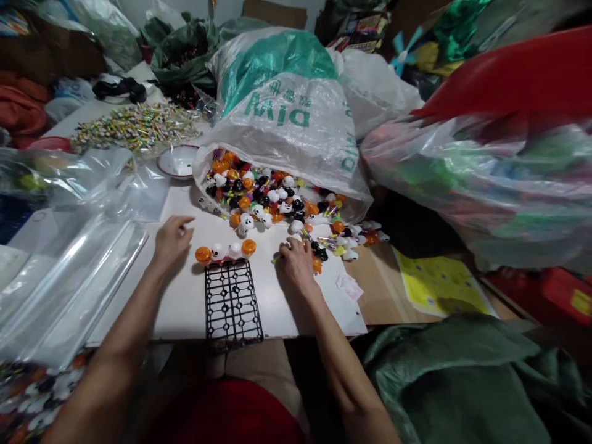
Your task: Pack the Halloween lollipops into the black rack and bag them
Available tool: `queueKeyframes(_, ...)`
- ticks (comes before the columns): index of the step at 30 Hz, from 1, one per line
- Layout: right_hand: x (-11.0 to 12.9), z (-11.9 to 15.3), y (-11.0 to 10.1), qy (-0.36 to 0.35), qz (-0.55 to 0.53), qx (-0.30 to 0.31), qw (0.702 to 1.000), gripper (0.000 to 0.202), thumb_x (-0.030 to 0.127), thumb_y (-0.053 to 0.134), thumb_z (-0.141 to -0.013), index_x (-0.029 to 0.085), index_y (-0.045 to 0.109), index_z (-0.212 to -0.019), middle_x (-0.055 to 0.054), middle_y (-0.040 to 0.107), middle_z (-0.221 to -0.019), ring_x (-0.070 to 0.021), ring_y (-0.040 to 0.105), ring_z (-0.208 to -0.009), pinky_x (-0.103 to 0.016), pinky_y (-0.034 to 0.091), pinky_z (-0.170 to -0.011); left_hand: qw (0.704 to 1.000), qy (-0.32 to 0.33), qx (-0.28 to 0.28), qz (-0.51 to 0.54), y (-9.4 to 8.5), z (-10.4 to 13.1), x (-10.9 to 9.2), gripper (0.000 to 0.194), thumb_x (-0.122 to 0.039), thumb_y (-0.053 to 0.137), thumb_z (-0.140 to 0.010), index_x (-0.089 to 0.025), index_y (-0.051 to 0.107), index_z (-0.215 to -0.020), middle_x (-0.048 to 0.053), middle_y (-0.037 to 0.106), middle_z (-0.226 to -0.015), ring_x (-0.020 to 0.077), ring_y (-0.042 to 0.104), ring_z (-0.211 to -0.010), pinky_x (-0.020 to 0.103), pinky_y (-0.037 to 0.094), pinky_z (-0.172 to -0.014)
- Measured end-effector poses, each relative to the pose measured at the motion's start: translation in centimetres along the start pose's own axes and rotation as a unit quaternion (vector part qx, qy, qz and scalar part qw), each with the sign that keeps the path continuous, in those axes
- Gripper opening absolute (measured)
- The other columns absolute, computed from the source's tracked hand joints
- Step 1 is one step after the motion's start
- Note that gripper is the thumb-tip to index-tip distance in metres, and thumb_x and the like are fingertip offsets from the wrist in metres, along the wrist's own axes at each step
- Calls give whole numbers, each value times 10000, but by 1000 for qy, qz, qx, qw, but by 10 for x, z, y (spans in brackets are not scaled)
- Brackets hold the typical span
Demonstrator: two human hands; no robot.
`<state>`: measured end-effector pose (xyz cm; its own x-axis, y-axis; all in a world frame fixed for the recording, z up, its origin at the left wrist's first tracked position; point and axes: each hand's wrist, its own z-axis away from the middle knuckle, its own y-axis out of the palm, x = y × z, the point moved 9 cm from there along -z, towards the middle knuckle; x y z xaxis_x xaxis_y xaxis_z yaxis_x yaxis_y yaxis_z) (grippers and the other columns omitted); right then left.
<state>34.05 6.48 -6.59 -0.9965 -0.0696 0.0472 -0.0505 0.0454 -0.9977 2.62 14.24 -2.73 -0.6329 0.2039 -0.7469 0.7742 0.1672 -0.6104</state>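
Observation:
A black plastic grid tray (234, 302) lies at the table's front edge. Along its far end sits a row of small figure heads, orange pumpkins (248, 247) at the ends and white ghost-like heads (217, 251) between them. My left hand (172, 239) hovers left of this row, fingers loosely bent and apart, with nothing visible in them. To the right, my right hand (298, 262) reaches down at the edge of a loose pile of small toys (319, 250), fingers spread. A thin yellow-green stick shows by its thumb; the fingertips are partly hidden.
A large white-and-green woven sack (296, 117) spills orange, white and black toys (268, 197) onto the table. Behind left are a shallow bowl (178, 161) and a heap of colourful small pieces (134, 126). Clear plastic bags (78, 277) cover the left; a yellow sheet (439, 283) lies right.

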Motion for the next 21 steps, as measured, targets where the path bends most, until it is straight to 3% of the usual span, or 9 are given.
queueKeyframes(2,15,-4,-2,-34,-10,-22,999,272,203,490,-945,197,713,-1101,-148,540,-1420,-305,431,-1341,-550,174,-1160,986,111,107,-61,34,-45,-51,247,-173,562,-785,-217,700,-986,41,710,-953,192,645,-863,295,520,-823)
queueKeyframes(4,32,-6,-1,-67,-26,-37,997,267,233,515,-946,189,712,-1122,-151,548,-1423,-310,406,-1374,-571,161,-1169,950,160,244,-109,87,-68,-86,266,-70,606,-691,-202,699,-903,6,683,-803,175,636,-793,259,510,-776)
queueKeyframes(5,39,-4,1,-84,-34,-41,995,263,241,531,-942,188,711,-1127,-149,565,-1407,-308,412,-1373,-575,163,-1172,940,169,274,-114,108,-74,-97,279,-29,616,-650,-196,698,-858,-19,647,-715,160,623,-731,238,501,-747)
queueKeyframes(7,47,5,4,-116,-49,-52,991,258,225,555,-929,196,708,-1134,-136,590,-1381,-301,430,-1366,-579,173,-1176,932,172,299,-115,140,-78,-109,289,29,618,-606,-186,689,-784,-66,540,-575,133,582,-624,207,478,-703)
queueKeyframes(10,38,28,3,-129,-76,-79,986,221,195,571,-916,234,729,-1066,-105,587,-1389,-290,446,-1362,-577,221,-1164,937,166,290,-104,158,-76,-106,243,44,622,-630,-179,665,-717,-85,461,-514,119,564,-593,192,463,-703)
queueKeyframes(13,16,45,-4,-71,-126,-100,984,189,234,551,-936,239,735,-977,-104,598,-1359,-266,525,-1269,-483,381,-1072,944,162,272,-94,142,-82,-94,142,-46,687,-674,-164,660,-749,-31,606,-685,133,615,-731,210,480,-759)
queueKeyframes(17,-1,50,2,90,-167,-58,980,327,307,544,-937,202,616,-1238,-135,679,-1132,-257,622,-1020,-360,480,-844,989,61,109,74,59,-92,-61,258,-310,734,-742,-125,653,-902,56,682,-913,173,655,-849,291,544,-780)
queueKeyframes(19,-1,49,10,160,-174,-19,971,439,337,578,-912,185,535,-1321,-140,694,-1058,-276,634,-955,-349,468,-774,983,-43,13,178,13,-68,-24,331,-423,662,-807,-117,637,-931,75,690,-888,168,671,-774,306,572,-689)
queueKeyframes(21,0,48,14,197,-183,0,963,473,310,571,-902,180,498,-1351,-142,701,-1024,-283,645,-905,-349,453,-742,974,-125,-41,185,-18,-21,13,326,-437,620,-832,-121,625,-914,68,691,-820,156,665,-682,291,569,-596)
